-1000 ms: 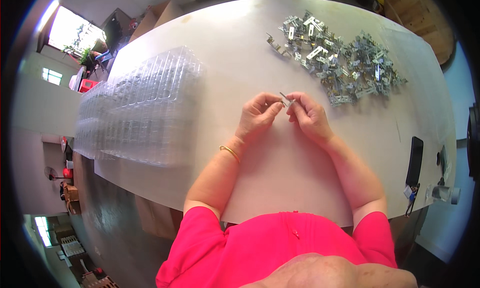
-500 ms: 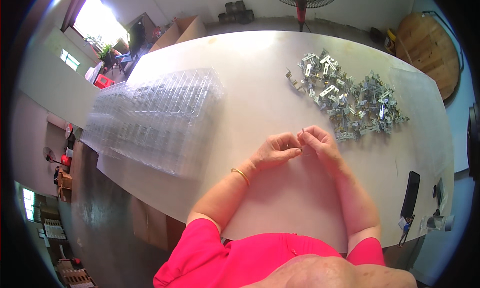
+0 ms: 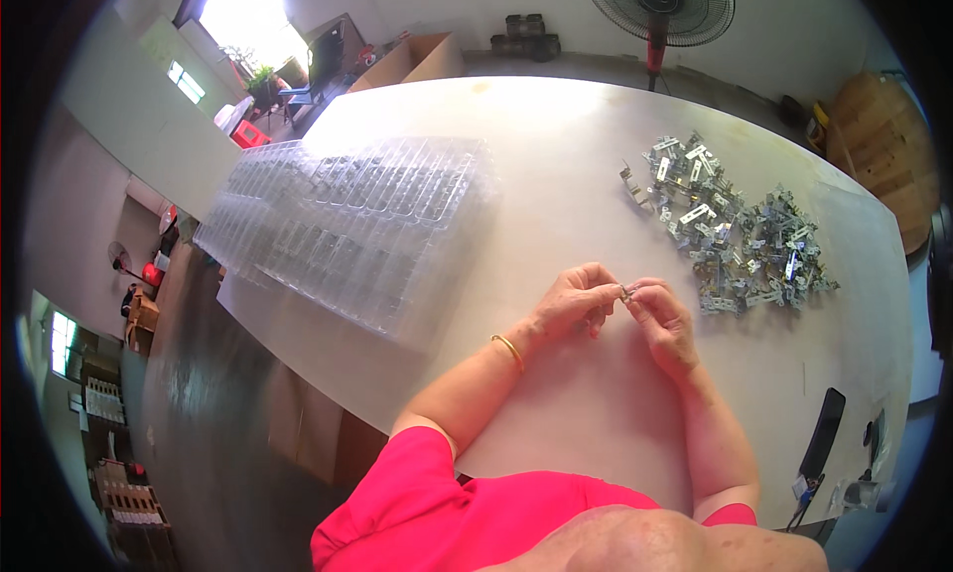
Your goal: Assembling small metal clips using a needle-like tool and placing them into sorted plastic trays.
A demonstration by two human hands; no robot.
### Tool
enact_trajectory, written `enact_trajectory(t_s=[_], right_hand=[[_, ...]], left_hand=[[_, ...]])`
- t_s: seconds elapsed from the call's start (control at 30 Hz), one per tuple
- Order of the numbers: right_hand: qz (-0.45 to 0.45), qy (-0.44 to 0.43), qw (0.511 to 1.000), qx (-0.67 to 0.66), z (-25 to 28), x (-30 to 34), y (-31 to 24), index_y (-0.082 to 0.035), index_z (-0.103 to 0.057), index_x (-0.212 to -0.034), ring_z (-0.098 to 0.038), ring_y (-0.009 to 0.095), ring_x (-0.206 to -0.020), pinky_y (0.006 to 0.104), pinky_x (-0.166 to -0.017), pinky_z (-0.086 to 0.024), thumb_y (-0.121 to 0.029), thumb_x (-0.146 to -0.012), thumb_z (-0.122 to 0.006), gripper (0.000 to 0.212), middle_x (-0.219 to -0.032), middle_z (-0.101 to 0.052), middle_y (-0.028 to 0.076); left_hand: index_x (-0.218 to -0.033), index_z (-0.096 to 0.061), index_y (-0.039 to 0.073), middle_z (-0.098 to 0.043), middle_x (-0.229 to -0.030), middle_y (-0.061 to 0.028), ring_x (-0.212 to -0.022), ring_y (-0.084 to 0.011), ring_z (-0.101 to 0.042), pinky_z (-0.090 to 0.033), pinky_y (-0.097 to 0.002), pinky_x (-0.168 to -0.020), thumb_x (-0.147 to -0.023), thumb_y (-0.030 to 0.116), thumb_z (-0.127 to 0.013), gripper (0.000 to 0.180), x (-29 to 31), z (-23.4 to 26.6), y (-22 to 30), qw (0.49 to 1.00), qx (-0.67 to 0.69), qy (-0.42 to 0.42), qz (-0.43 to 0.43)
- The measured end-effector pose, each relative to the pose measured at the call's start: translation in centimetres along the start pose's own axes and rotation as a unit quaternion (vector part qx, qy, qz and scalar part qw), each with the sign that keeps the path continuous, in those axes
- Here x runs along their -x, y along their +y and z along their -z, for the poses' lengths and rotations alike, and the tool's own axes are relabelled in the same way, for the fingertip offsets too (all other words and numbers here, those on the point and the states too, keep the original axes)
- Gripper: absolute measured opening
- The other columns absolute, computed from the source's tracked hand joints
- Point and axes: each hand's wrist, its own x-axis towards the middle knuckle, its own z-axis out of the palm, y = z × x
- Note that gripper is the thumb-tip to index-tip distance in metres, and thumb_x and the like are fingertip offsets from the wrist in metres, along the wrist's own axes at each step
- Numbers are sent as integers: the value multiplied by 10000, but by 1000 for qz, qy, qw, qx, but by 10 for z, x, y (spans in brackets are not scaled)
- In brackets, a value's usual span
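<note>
Over the middle of the table, my left hand [image 3: 579, 301] and my right hand [image 3: 662, 322] meet at the fingertips. Both are closed in a pinch on one small metal part [image 3: 625, 293]; its exact shape is mostly hidden by the fingers. Just beyond my right hand lies a loose heap of small silvery metal brackets [image 3: 754, 245], several of them tangled together. To the left of my left hand stand clear plastic trays [image 3: 367, 225], with rows of narrow compartments and greyish pieces showing through.
The pale table [image 3: 536, 195] extends around my hands. A black phone [image 3: 823, 433] rests near its right edge, with a small blue-handled tool [image 3: 802, 503] beside it. Beyond the far edge stand a fan [image 3: 659, 6] and an open cardboard box [image 3: 422, 58].
My fingertips have come together, and the metal part now shows between them. My left hand has lifted its thumb and fingers toward the right one. The whole view has shifted.
</note>
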Motion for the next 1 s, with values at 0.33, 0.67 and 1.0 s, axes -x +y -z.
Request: enact_trajectory(t_s=[0.33,0.67,1.0], right_hand=[[-134,114,939,-296,7,-2,7,-58,-642,-1037,-642,136,-937,289,-892,-542,-91,-992,-575,88,-1026,-652,32],[-182,149,925,-298,-2,-7,7,-48,-630,-1068,-646,129,-921,276,-855,-543,-122,-987,-597,115,-990,-662,31],[-123,99,977,-141,-6,0,-5,-93,-658,-1053,-520,32,-601,201,-511,-425,-208,-990,-619,137,-707,-569,-32]], left_hand=[[-1362,-517,15,-599,-1301,-97,-1157,-167,-575,-437,-345,-1030,-989,197,-567,418,-4,9,-17,980,102,-79,-149],[-1303,-573,23,-597,-1316,-102,-1165,-184,-578,-446,-347,-1047,-1038,190,-504,321,-9,6,-18,985,27,-24,-171],[-1016,-637,26,-614,-753,-27,-583,-119,-596,-488,-249,-544,-1038,270,-516,273,-3,-4,-10,995,27,46,-82]])
